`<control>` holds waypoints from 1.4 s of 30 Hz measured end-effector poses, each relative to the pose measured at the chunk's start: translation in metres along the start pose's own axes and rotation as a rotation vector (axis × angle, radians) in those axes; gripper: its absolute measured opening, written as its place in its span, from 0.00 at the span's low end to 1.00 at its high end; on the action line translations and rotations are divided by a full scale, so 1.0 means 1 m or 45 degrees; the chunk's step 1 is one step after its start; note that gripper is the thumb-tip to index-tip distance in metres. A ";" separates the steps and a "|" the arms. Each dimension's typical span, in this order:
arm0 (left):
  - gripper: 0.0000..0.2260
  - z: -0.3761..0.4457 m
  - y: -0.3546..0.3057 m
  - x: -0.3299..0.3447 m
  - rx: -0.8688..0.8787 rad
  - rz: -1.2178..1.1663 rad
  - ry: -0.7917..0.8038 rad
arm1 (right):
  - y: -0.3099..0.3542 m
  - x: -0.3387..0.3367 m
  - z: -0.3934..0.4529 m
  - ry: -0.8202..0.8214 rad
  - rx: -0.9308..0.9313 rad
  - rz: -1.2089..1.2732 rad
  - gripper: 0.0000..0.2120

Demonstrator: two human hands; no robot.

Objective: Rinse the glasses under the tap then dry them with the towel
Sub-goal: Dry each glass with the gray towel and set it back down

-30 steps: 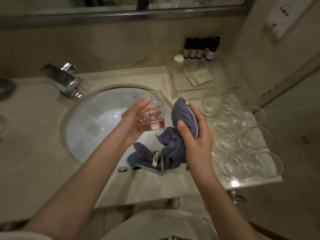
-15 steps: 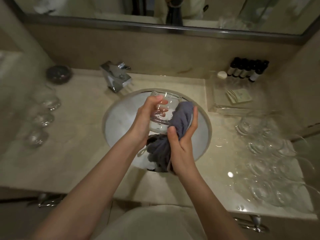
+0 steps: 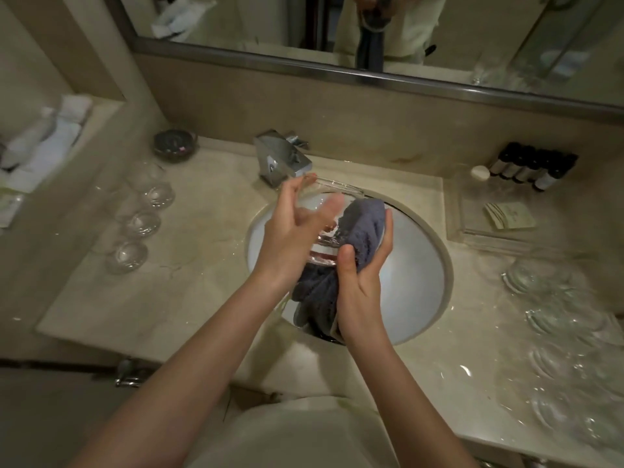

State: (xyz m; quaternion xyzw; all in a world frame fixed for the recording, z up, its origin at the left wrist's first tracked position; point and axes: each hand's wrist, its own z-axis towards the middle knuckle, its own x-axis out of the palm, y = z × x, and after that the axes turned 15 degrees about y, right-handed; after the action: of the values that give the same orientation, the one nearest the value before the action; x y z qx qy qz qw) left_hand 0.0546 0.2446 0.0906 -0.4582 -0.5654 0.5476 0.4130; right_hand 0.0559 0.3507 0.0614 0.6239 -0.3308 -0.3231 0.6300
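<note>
- The glass [image 3: 326,228], a clear round tumbler, sits tipped between the two hands over the sink [image 3: 418,265], its rim toward the tap [image 3: 282,160]. A second ago it was held upright with the cloth apart from it; now the cloth is against its side.
- The left hand [image 3: 293,231] cups the glass from the near side, fingers spread and loosely bent round the wall.
- The right hand [image 3: 363,282] is closed on a bunched grey-blue towel [image 3: 363,228], thumb on the near face, fingers wrapped over the far side. The towel looks soft and ribbed, and its loose tail hangs below the wrist into the sink.
- Judging by this contact, rinsing of this glass is over and drying has begun. No water can be seen running from the tap.
- Left of the left hand, a row of clear glasses [image 3: 143,222] stands on the pale stone tabletop [image 3: 209,251].
- Right of the right hand, a larger cluster of glasses [image 3: 553,315] crowds the tabletop, blurred. Which group is finished I cannot tell.
- Beyond the right hand stand dark small bottles [image 3: 533,168].
</note>
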 end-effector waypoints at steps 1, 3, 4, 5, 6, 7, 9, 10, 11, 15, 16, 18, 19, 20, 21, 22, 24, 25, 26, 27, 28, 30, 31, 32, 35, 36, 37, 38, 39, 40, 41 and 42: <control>0.31 -0.001 0.000 -0.002 0.031 -0.003 0.022 | 0.000 0.002 0.000 -0.001 -0.013 0.000 0.26; 0.32 0.000 -0.002 -0.008 0.031 -0.024 0.062 | 0.001 0.005 0.001 -0.007 -0.034 0.014 0.27; 0.33 0.001 -0.001 -0.012 0.000 -0.054 0.073 | 0.002 0.005 0.001 -0.009 -0.034 0.047 0.26; 0.32 0.001 0.001 -0.016 -0.035 -0.098 0.093 | 0.001 0.007 0.001 -0.008 -0.038 0.072 0.26; 0.30 0.002 0.003 -0.020 -0.070 -0.131 0.121 | 0.002 0.009 0.001 -0.003 -0.046 0.090 0.26; 0.27 0.002 0.005 -0.024 -0.111 -0.162 0.138 | 0.001 0.011 0.002 0.003 -0.050 0.098 0.26; 0.22 -0.002 0.004 -0.030 -0.170 -0.197 0.093 | -0.002 0.019 0.004 0.010 -0.050 0.060 0.26; 0.20 -0.002 0.004 -0.034 -0.181 -0.171 0.037 | -0.003 0.024 0.006 0.025 -0.057 0.025 0.27; 0.18 -0.003 0.004 -0.039 -0.183 -0.131 -0.029 | -0.004 0.030 0.007 0.047 -0.067 -0.019 0.28; 0.27 -0.014 0.013 -0.061 -0.184 0.064 -0.245 | -0.004 0.053 0.014 0.130 -0.140 -0.161 0.30; 0.32 -0.016 0.014 -0.065 -0.196 0.068 -0.239 | -0.003 0.058 0.016 0.137 -0.155 -0.155 0.30; 0.36 -0.018 0.016 -0.071 -0.203 -0.005 -0.198 | -0.002 0.068 0.017 0.146 -0.183 -0.147 0.30; 0.35 -0.018 0.016 -0.074 -0.203 -0.044 -0.185 | -0.002 0.072 0.018 0.152 -0.203 -0.154 0.30; 0.33 -0.017 0.016 -0.079 -0.201 -0.082 -0.182 | -0.002 0.076 0.019 0.155 -0.221 -0.158 0.31; 0.32 -0.016 0.015 -0.084 -0.201 -0.122 -0.180 | -0.002 0.080 0.020 0.155 -0.237 -0.153 0.31; 0.31 -0.015 0.015 -0.088 -0.194 -0.153 -0.168 | -0.002 0.082 0.021 0.160 -0.249 -0.133 0.31; 0.30 -0.017 0.015 -0.097 -0.207 -0.273 -0.115 | -0.002 0.087 0.023 0.170 -0.235 -0.046 0.31; 0.29 -0.019 0.012 -0.099 -0.213 -0.369 -0.080 | -0.002 0.089 0.024 0.164 -0.206 0.020 0.31; 0.27 -0.021 0.011 -0.101 -0.200 -0.439 -0.036 | -0.003 0.090 0.025 0.149 -0.170 0.083 0.30; 0.25 -0.022 0.011 -0.102 -0.188 -0.483 0.009 | -0.003 0.091 0.025 0.130 -0.134 0.129 0.30; 0.24 -0.022 0.012 -0.103 -0.186 -0.490 0.046 | -0.004 0.092 0.025 0.110 -0.104 0.151 0.29; 0.26 -0.022 0.013 -0.106 -0.210 -0.451 0.044 | -0.003 0.095 0.024 0.091 -0.075 0.150 0.28; 0.29 -0.022 0.013 -0.108 -0.228 -0.432 0.027 | -0.001 0.097 0.023 0.088 -0.067 0.136 0.27; 0.31 -0.023 0.014 -0.109 -0.241 -0.417 0.010 | 0.001 0.098 0.022 0.088 -0.063 0.116 0.27; 0.30 -0.024 0.017 -0.115 -0.176 -0.343 -0.099 | 0.005 0.102 0.022 0.081 -0.112 0.026 0.28; 0.28 -0.025 0.018 -0.116 -0.140 -0.305 -0.131 | 0.005 0.103 0.022 0.078 -0.147 -0.010 0.28; 0.26 -0.026 0.018 -0.117 -0.122 -0.282 -0.150 | 0.006 0.106 0.021 0.082 -0.179 -0.038 0.28; 0.25 -0.027 0.018 -0.117 -0.113 -0.281 -0.149 | 0.005 0.109 0.020 0.087 -0.201 -0.051 0.28; 0.24 -0.029 0.018 -0.118 -0.104 -0.306 -0.130 | 0.005 0.113 0.019 0.097 -0.217 -0.053 0.29; 0.24 -0.031 0.016 -0.117 -0.091 -0.341 -0.102 | 0.005 0.116 0.019 0.108 -0.229 -0.047 0.29; 0.24 -0.033 0.016 -0.119 -0.076 -0.379 -0.074 | 0.004 0.119 0.018 0.114 -0.233 -0.034 0.30; 0.23 -0.035 0.016 -0.121 -0.066 -0.427 -0.046 | 0.002 0.121 0.018 0.110 -0.225 -0.005 0.30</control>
State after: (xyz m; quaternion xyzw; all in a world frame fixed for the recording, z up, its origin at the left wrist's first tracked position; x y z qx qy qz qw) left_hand 0.1181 0.1356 0.0813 -0.3579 -0.6552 0.4645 0.4762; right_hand 0.1099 0.2412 0.0652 0.5799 -0.2723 -0.3251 0.6956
